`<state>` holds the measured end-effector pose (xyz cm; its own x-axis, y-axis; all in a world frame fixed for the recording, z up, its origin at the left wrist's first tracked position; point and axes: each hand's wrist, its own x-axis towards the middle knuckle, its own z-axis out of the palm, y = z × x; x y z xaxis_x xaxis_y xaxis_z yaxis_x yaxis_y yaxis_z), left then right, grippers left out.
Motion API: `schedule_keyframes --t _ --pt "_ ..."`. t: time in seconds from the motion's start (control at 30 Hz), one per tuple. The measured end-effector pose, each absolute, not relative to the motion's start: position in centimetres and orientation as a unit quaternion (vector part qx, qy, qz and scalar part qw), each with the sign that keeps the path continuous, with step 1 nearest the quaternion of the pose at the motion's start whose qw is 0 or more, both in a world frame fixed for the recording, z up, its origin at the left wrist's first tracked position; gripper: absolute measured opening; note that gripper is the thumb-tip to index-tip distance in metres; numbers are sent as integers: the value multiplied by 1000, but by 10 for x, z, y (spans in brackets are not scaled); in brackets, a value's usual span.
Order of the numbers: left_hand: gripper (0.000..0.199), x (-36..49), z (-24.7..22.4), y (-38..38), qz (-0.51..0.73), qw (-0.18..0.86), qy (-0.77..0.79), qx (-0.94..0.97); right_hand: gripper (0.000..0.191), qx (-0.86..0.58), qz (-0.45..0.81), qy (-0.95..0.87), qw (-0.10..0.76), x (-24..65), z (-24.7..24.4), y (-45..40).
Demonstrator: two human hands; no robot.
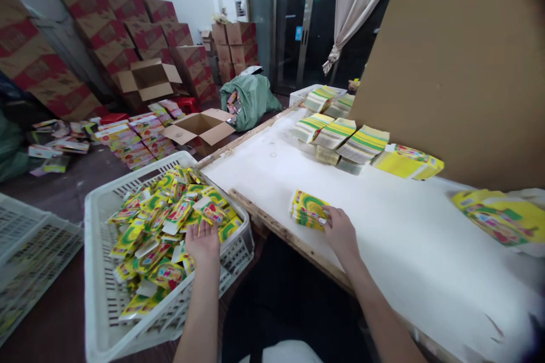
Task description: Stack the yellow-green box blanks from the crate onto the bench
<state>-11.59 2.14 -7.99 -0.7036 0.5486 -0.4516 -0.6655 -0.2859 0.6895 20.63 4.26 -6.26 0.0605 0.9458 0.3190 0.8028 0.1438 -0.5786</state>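
Note:
My left hand (203, 244) is palm up over a white plastic crate (94, 249), with its fingers stretched out. Under and beside its fingertips lies a heap of small yellow-and-green printed cartons (166, 272); whether it touches one of them I cannot tell. On the white tabletop (264, 170), near its wooden edge, my right hand (340, 232) grips the right end of a short row of the same small cartons (307, 210). Thumb and fingers close around that end.
Bundled stacks of flat printed card (364, 144) and a larger yellow box (409, 161) line the table's back, before a tall cardboard sheet (451, 68). A yellow bag (502, 218) lies at right. Open cardboard boxes (202, 127), a green sack (253, 102) and another crate (34, 261) stand on the floor.

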Motion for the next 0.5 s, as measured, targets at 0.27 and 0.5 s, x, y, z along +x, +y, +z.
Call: schedule_keyframes --t 0.27,0.5 --pt "24 -106 -69 13 817 250 517 46 31 -666 129 -619 396 204 -60 42" --pt "43 16 -37 -4 703 577 309 278 29 -539 324 -653 422 163 -34 1"
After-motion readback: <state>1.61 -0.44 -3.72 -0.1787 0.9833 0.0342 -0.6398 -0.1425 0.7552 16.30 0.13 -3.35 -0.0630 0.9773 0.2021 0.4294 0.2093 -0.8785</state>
